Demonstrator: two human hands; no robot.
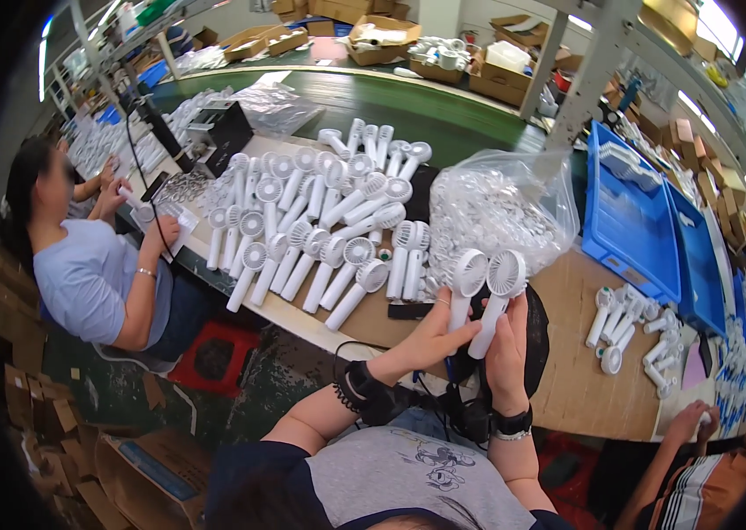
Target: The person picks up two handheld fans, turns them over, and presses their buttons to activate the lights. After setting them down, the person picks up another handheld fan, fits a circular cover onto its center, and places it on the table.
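Over the table's front edge I hold two white handheld fans side by side, both upright with their round grilles at the top. My left hand (430,337) is closed on the handle of the left fan (461,305). The fingers of my right hand (506,358) wrap round the handle of the right fan (489,325). A large group of similar white fans (302,190) lies to the left on the table. Just beyond my hands sits a clear plastic bag (505,208) full of small white parts.
Blue trays (629,256) stand at the right, near a few loose fans (620,322). A green conveyor belt (391,102) runs behind the table. One co-worker (99,265) works at the left, another (717,468) at the lower right. A metal post (580,79) rises at the back.
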